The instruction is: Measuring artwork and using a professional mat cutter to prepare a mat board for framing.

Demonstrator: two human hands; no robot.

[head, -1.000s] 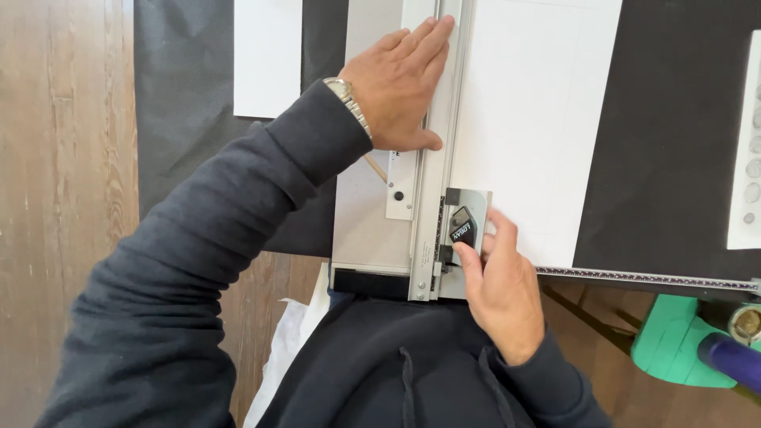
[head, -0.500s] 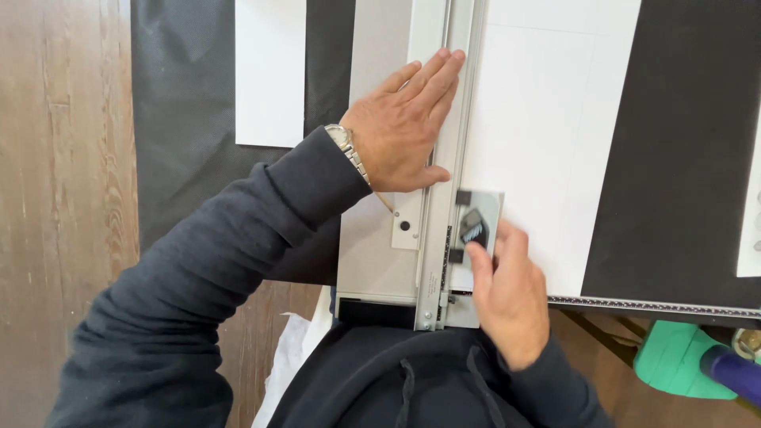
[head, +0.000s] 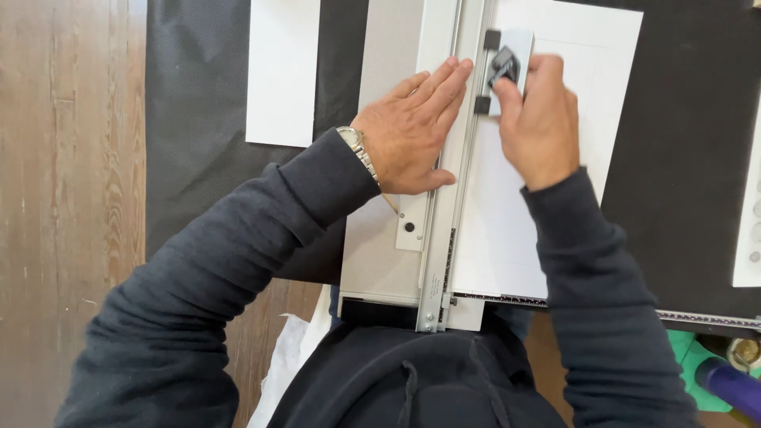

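Right hand (head: 537,119), apparently clamped on the cutter head (head: 505,65), has slid up the rail (head: 453,198); left hand (head: 408,131) stays flat

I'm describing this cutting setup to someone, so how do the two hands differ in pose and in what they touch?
The left hand lies flat, fingers stretched out, pressing on the metal guide rail; the right hand is curled, gripping the black-handled cutter head. The left hand has a metal wristwatch showing at the wrist; the right wrist shows none. Both come from dark sleeves and work over the white board.

Dark navy hooded sweatshirt (head: 238,261), silver wristwatch (head: 358,150) on left wrist.
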